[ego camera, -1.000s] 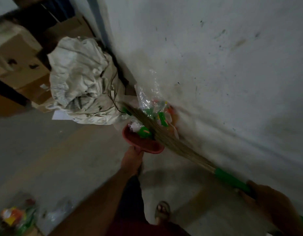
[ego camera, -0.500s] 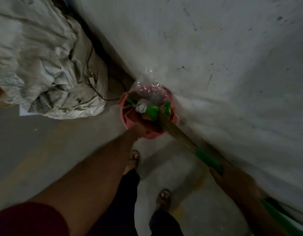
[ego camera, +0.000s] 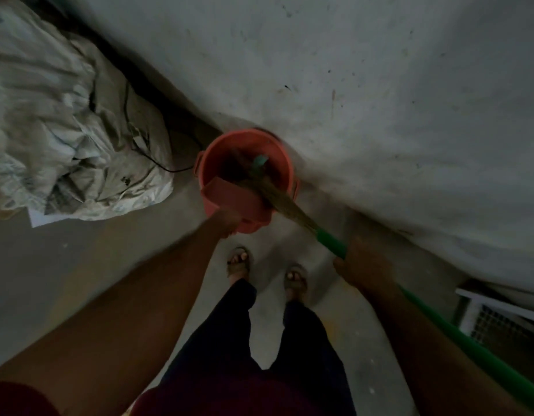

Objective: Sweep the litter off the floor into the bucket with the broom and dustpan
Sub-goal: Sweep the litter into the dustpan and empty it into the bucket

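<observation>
Litter is mostly out of sight now; one green scrap (ego camera: 260, 160) lies inside the red bucket (ego camera: 285, 163) by the wall. Left hand (ego camera: 226, 221) grips the dustpan (ego camera: 232, 196) tipped over the rim. Right hand (ego camera: 363, 262) holds the broom (ego camera: 285, 202), brushing it clean. Next, I think, lift both away gently.

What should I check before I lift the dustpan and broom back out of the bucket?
1. Dustpan tipped over the bucket mouth: ok.
2. Dustpan emptied: cannot tell, its inner face is turned away.
3. Broom bristles inside the bucket, pushing the litter down: ok.
4. Left hand grip on the dustpan: ok, though blurred.
5. Right hand grip on the green broom handle: ok.
6. Litter spilled on the floor around the bucket: ok, none visible, but the picture is dim.
</observation>
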Available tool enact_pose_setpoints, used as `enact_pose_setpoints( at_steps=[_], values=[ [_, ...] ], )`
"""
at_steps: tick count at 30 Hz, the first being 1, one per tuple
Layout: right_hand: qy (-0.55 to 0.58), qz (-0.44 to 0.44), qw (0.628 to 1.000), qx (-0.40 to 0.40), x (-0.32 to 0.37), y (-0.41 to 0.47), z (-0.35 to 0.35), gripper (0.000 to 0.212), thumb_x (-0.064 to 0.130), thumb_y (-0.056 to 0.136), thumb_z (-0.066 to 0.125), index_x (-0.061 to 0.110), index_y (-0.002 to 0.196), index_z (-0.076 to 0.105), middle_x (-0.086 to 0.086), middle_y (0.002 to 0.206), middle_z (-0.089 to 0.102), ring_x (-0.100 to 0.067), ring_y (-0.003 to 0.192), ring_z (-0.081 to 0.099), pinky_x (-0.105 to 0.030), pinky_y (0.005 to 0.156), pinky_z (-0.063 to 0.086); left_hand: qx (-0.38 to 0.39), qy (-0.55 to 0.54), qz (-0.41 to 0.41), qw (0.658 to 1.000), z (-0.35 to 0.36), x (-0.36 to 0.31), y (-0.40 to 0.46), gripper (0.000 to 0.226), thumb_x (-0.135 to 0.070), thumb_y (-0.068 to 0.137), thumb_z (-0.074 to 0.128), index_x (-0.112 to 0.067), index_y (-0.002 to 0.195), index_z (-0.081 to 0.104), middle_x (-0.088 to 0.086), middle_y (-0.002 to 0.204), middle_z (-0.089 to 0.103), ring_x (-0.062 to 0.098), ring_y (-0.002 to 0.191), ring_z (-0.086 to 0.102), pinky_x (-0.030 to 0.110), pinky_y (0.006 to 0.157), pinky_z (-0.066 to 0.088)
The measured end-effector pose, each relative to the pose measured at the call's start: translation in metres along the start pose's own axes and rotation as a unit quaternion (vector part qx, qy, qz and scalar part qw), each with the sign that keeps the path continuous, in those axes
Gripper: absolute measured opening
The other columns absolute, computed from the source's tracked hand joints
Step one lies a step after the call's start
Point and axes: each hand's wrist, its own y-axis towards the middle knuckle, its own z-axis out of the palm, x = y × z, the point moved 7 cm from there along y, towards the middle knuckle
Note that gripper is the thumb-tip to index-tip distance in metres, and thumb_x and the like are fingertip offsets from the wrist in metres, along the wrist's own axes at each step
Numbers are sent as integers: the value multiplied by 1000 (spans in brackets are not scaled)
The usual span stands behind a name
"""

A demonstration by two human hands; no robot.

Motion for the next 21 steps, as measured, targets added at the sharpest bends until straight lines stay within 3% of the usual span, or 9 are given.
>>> enact_pose_setpoints(
  at_steps=[4, 9, 14, 17, 21],
  values=[
    [59, -54, 997, 17, 1, 4, 7, 45, 45, 98, 53, 14, 131, 50, -11, 121, 62, -29, 107, 61, -28, 78, 40, -20, -22, 3, 1000, 11, 14, -9, 37, -34, 93, 59, -10, 70, 45, 9, 59, 43, 17, 44, 35, 23, 44, 26],
    [97, -32, 993, 53, -34, -6, 19, 51, 39, 98, 53, 6, 137, 47, -16, 135, 54, -32, 121, 55, -34, 94, 45, -17, -85, -19, 996, 27, 29, -39, 29, -20, 94, 47, -9, 68, 44, 8, 59, 42, 15, 45, 30, 19, 45, 20],
    [153, -22, 988, -8, -78, -22, 19, 53, 58, 91, 54, 13, 118, 55, -10, 102, 62, -28, 91, 63, -34, 77, 50, -24, -131, -34, 991, 40, 35, -78, 29, -15, 91, 44, -13, 62, 44, 8, 61, 43, 15, 46, 29, 17, 46, 18],
    [158, -77, 984, 11, -88, -18, 19, 42, 55, 96, 50, 18, 115, 53, -7, 98, 62, -23, 83, 60, -31, 72, 48, -33, -174, -30, 984, 47, 37, -96, 30, -18, 89, 47, -16, 59, 47, 4, 55, 45, 12, 42, 28, 13, 43, 19],
    [160, -74, 984, 36, -101, -10, 19, 31, 52, 94, 55, 24, 82, 47, 4, 79, 52, -9, 67, 52, -26, 59, 42, -42, -197, -30, 979, 58, 40, -120, 28, -16, 90, 49, -12, 62, 49, 6, 58, 44, 14, 43, 30, 14, 44, 20]
  ],
)
